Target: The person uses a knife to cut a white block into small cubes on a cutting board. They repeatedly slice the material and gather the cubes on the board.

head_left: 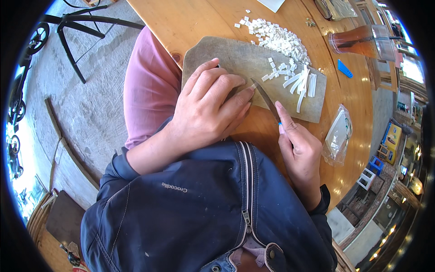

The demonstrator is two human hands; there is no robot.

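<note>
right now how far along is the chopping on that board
Done: a heap of small white cubes lies across the cutting board's far edge and the wooden table. In hand: the right hand holds a knife while the left hand presses something hidden under its fingers. Left: several white strips lie uncut on the board.

On the cutting board (226,56), the near left part was covered by the left hand (206,106), and the knife (266,98) lay across its middle. White strips (302,86) and cubes (276,38) blocked the far right side. Bare table (190,18) stayed open beyond the board; a drink glass (362,41) and plastic bag (337,136) stood to the right.
</note>
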